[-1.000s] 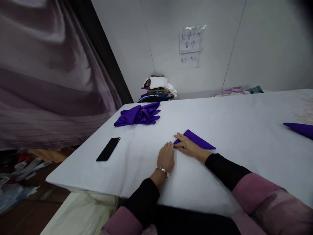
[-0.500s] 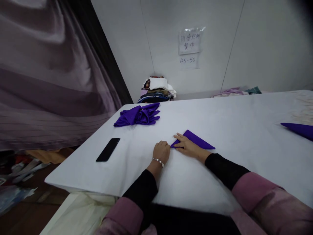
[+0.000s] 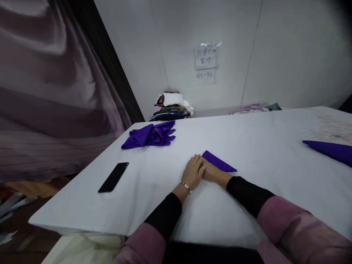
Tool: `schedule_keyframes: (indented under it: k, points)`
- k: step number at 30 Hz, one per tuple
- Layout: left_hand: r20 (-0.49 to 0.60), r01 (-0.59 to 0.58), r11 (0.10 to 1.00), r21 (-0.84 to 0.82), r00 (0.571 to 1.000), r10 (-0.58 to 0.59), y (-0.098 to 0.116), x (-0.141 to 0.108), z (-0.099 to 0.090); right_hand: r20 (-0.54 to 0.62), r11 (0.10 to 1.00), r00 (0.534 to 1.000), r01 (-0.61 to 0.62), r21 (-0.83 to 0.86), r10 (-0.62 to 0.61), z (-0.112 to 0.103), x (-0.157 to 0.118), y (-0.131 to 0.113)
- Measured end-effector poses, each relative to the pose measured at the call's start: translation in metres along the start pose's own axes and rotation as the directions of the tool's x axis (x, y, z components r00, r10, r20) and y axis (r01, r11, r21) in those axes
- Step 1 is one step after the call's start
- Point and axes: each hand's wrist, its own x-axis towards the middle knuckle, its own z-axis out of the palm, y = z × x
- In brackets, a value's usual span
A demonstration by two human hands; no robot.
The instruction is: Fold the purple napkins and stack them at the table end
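A purple cloth napkin [image 3: 220,162], folded into a flat pointed shape, lies on the white-covered table in front of me. My right hand [image 3: 210,171] rests on its left part, with its fingers mostly hidden. Laid over those fingers is my left hand [image 3: 192,172], its own fingers stretched out and held close together, a silver bracelet at the wrist. Both hands press down at the napkin's left end, which they cover from sight.
A bunched purple napkin arrangement [image 3: 150,135] sits at the back left, with a black phone [image 3: 113,178] nearer. More purple cloth [image 3: 330,149] lies at the right. Folded clothes [image 3: 172,106] are stacked by the wall, below a paper sign [image 3: 206,60]. A curtain [image 3: 55,91] hangs at left.
My left hand has moved from beside the napkin's left tip onto my right hand, its curled fingers now straightened. The view has shifted slightly.
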Motion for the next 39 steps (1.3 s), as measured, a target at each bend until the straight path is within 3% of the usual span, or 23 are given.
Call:
schedule_keyframes:
  k: [3, 6, 10, 13, 15, 18, 20, 22, 28, 32, 35, 37, 39]
  points:
    - [0.066, 0.121, 0.991, -0.063, 0.991, -0.117, -0.008, 0.007, 0.013, -0.019, 1.000, 1.000, 0.005, 0.007, -0.005, -0.003, 0.001, 0.000]
    - [0.079, 0.203, 0.975, -0.089, 0.977, -0.196, -0.013, 0.009, 0.017, -0.103, 0.986, 0.985, -0.124, 0.113, 0.136, -0.005, -0.002, 0.004]
    - [0.138, 0.217, 0.976, 0.004, 0.967, -0.215, -0.009, 0.009, 0.016, -0.170, 0.880, 0.899, -0.331, 0.340, 0.404, -0.010, -0.005, 0.014]
    - [0.222, 0.158, 0.971, 0.178, 0.955, -0.196, -0.004, 0.008, 0.017, -0.191, 0.845, 0.862, -0.377, 0.379, 0.470, -0.020, -0.007, 0.018]
    - [0.250, 0.123, 0.954, 0.274, 0.948, -0.194, -0.003, 0.008, 0.018, -0.207, 0.867, 0.857, -0.408, 0.286, 0.471, -0.029, -0.013, 0.017]
    - [0.266, 0.113, 0.926, 0.361, 0.939, -0.219, -0.002, 0.008, 0.019, -0.117, 0.898, 0.901, -0.430, -0.095, 0.419, -0.042, -0.032, 0.014]
    - [0.272, 0.111, 0.916, 0.386, 0.935, -0.229, -0.002, 0.009, 0.019, 0.001, 0.856, 0.903, -0.407, -0.318, 0.430, -0.049, -0.047, 0.014]
    - [0.276, 0.110, 0.913, 0.393, 0.933, -0.231, -0.002, 0.009, 0.019, 0.073, 0.811, 0.880, -0.396, -0.432, 0.469, -0.053, -0.062, 0.014]
    - [0.277, 0.111, 0.915, 0.388, 0.933, -0.231, -0.003, 0.009, 0.019, 0.116, 0.740, 0.839, -0.393, -0.545, 0.531, -0.070, -0.093, 0.015]
    - [0.280, 0.113, 0.915, 0.388, 0.931, -0.234, -0.003, 0.009, 0.020, 0.098, 0.698, 0.812, -0.425, -0.577, 0.576, -0.082, -0.095, 0.008]
    - [0.271, 0.110, 0.915, 0.388, 0.935, -0.227, -0.003, 0.009, 0.020, 0.040, 0.709, 0.855, -0.402, -0.579, 0.517, -0.079, -0.075, -0.002]
    - [0.269, 0.113, 0.916, 0.386, 0.936, -0.228, -0.002, 0.009, 0.020, 0.070, 0.764, 0.898, -0.327, -0.556, 0.435, -0.069, -0.056, -0.006]
    - [0.276, 0.115, 0.917, 0.381, 0.933, -0.231, -0.001, 0.009, 0.020, 0.139, 0.808, 0.906, -0.277, -0.520, 0.400, -0.057, -0.038, -0.005]
